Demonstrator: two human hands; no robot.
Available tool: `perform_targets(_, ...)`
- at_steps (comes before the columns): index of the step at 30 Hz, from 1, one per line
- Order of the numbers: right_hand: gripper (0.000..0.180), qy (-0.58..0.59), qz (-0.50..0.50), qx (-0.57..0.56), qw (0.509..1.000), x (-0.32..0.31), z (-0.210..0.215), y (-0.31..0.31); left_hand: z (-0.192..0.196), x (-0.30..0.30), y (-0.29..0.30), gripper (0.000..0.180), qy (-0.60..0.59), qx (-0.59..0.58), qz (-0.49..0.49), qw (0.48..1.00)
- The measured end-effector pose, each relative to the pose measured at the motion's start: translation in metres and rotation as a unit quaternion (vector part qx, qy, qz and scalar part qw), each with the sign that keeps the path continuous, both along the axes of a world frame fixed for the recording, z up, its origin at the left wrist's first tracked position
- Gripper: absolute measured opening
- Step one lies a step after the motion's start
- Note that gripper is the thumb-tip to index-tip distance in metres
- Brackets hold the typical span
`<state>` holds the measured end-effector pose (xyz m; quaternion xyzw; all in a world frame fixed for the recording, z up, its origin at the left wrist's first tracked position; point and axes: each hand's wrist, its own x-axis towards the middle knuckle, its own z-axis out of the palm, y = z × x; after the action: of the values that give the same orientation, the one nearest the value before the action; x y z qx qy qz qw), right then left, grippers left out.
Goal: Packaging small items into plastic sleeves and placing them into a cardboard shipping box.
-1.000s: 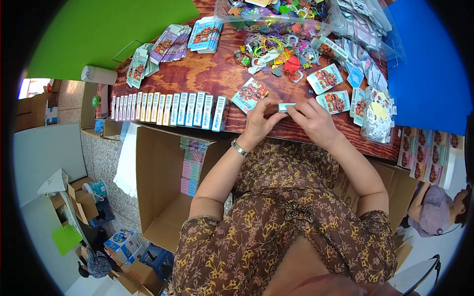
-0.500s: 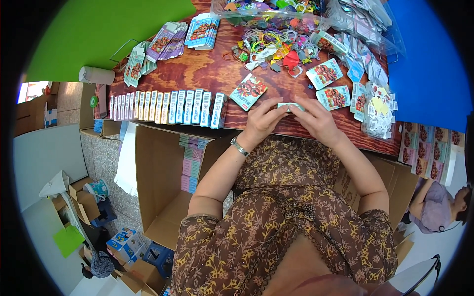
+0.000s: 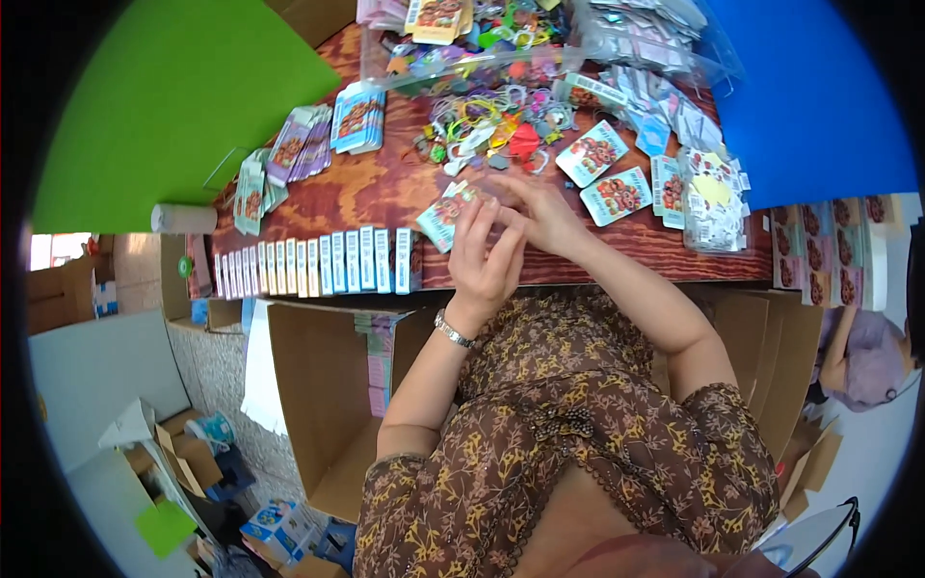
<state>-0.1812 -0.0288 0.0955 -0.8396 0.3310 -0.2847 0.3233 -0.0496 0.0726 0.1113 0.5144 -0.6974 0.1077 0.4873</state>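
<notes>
My left hand [image 3: 485, 258] is closed, its fingers bent over the right edge of a light-green printed card box [image 3: 443, 220]. From the right, my right hand [image 3: 544, 214] reaches in, and its fingertips meet those of the left. What sits between the fingers is hidden, and I cannot tell whether the box is lifted or lies on the table. Just beyond is a loose heap of colourful elastic hair ties [image 3: 501, 120]. Two similar boxes, an upper one [image 3: 592, 154] and a lower one [image 3: 617, 197], lie flat to the right of my hands.
A row of upright slim boxes [image 3: 337, 262] lines the table's front left edge. Behind it lie flattened purple cartons [image 3: 301, 144] and a blue stack [image 3: 357, 118]. Clear plastic bins [image 3: 472, 69] stand at the back. A bag of labels [image 3: 715, 204] sits right. Below the table is an open cardboard box [image 3: 323, 385].
My view has tilted, so the table shows lower. Both hands have moved left to the printed box; the small light-green box seen between them earlier no longer shows.
</notes>
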Motion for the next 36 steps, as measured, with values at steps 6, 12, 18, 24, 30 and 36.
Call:
perform_targets(6,0.060,0.312,0.022,-0.228,0.922,-0.108,0.043,-0.013,-0.015,-0.006,0.000,0.028,-0.014,0.053,-0.001,0.999)
perform_targets(12,0.057,0.357,-0.005,-0.327,0.875,-0.137,0.008,-0.004,-0.029,-0.043,-0.005,0.033,0.119,0.168,-0.105,0.973)
perform_targets(18,0.035,0.072,-0.057,-0.187,0.978,-0.114,0.061,0.014,-0.039,-0.076,-0.011,0.106,0.238,0.315,-0.103,0.913)
perform_targets(24,0.036,-0.054,-0.021,0.070,0.996,-0.096,0.065,0.025,-0.023,-0.077,-0.023,0.095,0.360,0.307,-0.066,0.878)
perform_targets(30,0.033,0.059,-0.200,0.037,0.977,-0.132,0.043,-0.062,-0.041,-0.054,-0.015,0.074,0.203,0.232,-0.052,0.950)
perform_targets(36,0.058,0.415,-0.275,-0.066,0.865,-0.157,0.019,-0.125,-0.042,-0.054,-0.018,0.075,0.178,0.223,-0.015,0.958)
